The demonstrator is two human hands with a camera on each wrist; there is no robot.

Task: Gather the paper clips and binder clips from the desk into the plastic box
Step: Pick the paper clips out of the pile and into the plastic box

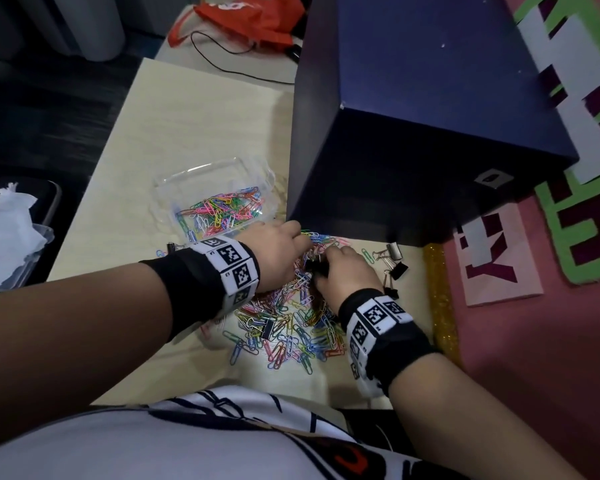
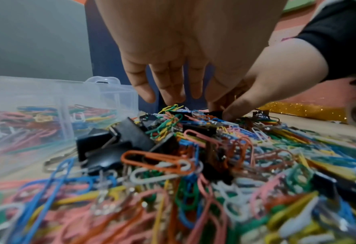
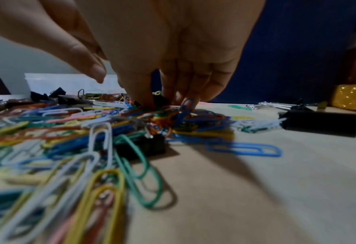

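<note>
Both hands dig into the paper clips [image 1: 291, 327] on the desk [image 1: 194, 133].
Left hand [image 1: 274, 251] spread flat; right hand [image 1: 343, 271] pinching clips beside the plastic box [image 1: 219, 174].

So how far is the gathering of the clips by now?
Done: a layer of coloured paper clips lies in the plastic box.
In hand: the left hand and right hand dig into the pile on the desk.
Left: most of that pile, plus binder clips at its right.
</note>
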